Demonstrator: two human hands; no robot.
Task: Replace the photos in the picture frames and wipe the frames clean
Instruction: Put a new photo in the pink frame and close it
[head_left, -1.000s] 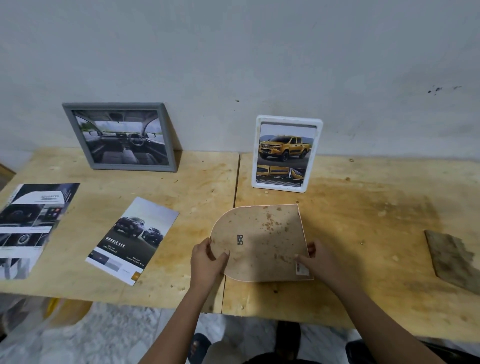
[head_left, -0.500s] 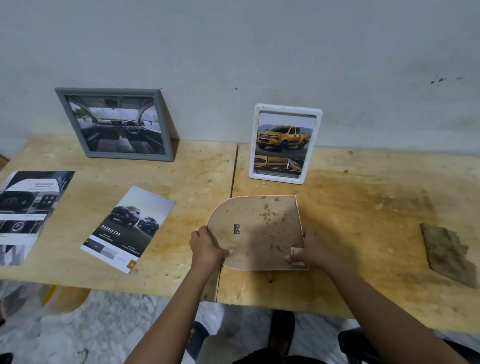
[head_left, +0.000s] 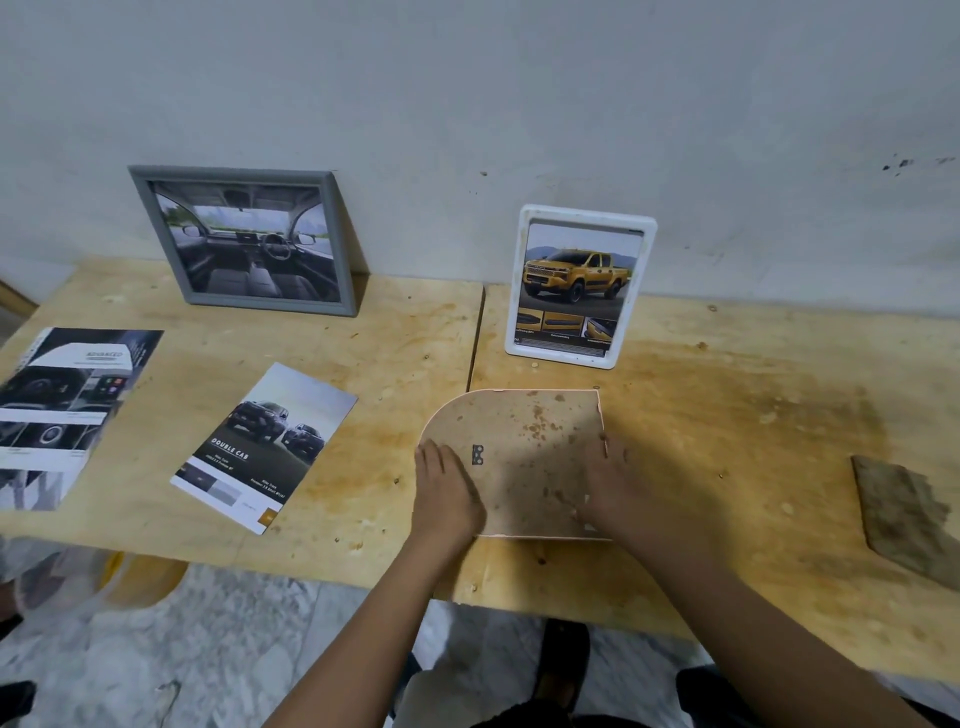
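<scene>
- Arched frame back (head_left: 519, 457): matt brown fibreboard, blotched with darker stains.
- Table (head_left: 727, 415): bare plywood, rough-looking and stained.
- Grey frame (head_left: 244, 239): matt painted moulding.
- White frame (head_left: 579, 286): smooth, plastic-looking surround.
- Brochure (head_left: 265, 447): printed paper with a slight sheen.
- Rag (head_left: 904, 514): coarse, frayed brown cloth.
- Wall (head_left: 519, 104): matt painted plaster, scuffed.

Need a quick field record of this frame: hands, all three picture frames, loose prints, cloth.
left hand: flat on the arched frame's backing, beside the metal hanger
right hand: fingers at the backing's right edge; grip unclear
arched frame: face down on the table, stained backing up
grey frame: leans on the wall, car-interior photo
white frame: stands at the wall, yellow pickup photo
loose prints: Double Cab print, dashboard print, lying flat on the left
rag: brown, far right, apart from both hands
</scene>
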